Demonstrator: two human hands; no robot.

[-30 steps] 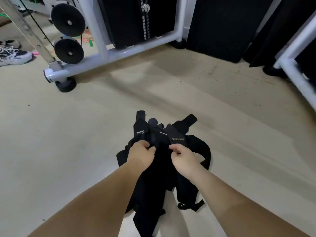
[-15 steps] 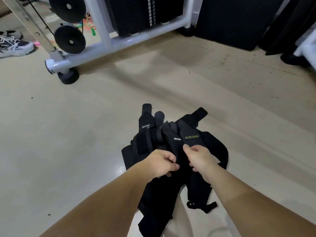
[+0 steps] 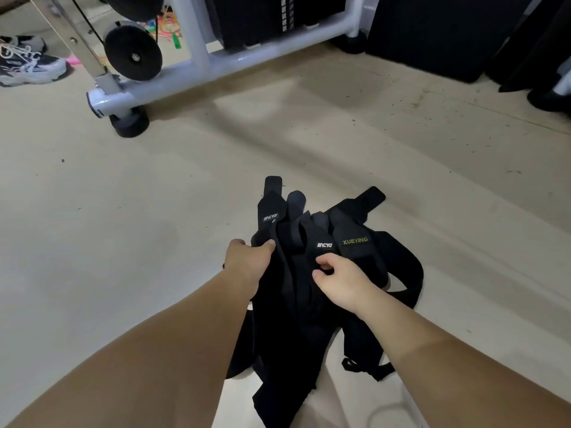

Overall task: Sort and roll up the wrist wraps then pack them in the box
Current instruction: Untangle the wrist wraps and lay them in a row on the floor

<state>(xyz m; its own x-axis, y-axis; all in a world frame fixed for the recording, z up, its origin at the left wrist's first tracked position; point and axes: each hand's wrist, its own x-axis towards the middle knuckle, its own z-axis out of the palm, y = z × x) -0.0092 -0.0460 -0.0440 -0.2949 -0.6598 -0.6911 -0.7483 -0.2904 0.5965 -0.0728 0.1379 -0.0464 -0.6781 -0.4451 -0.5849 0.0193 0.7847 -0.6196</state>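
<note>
Kneeling or crouching over the beige floor (image 3: 92,273), the person is working a tangled heap of black wrist wraps (image 3: 309,304) that is lying directly under both hands. The left hand (image 3: 247,261) is pinching the near-side edge of the leftmost wrap (image 3: 272,211), thumb on top and fingers tucked beneath, so it is closed on that strap. The right hand (image 3: 340,279) is curling its fingertips into the fabric at the middle of the pile, just below the wrap with the white logo (image 3: 324,244); whether it is gripping or only pressing is unclear. The free ends are fanning away from the fingers toward 12 and 1 o'clock, so the long axes are running roughly from 6 to 12, away from the person. The yellow-lettered wrap (image 3: 355,241) is angling toward 1 o'clock. The left hand is sitting nearer the outermost strap, seemingly best placed to draw it free toward 9 o'clock. No box is showing.
</note>
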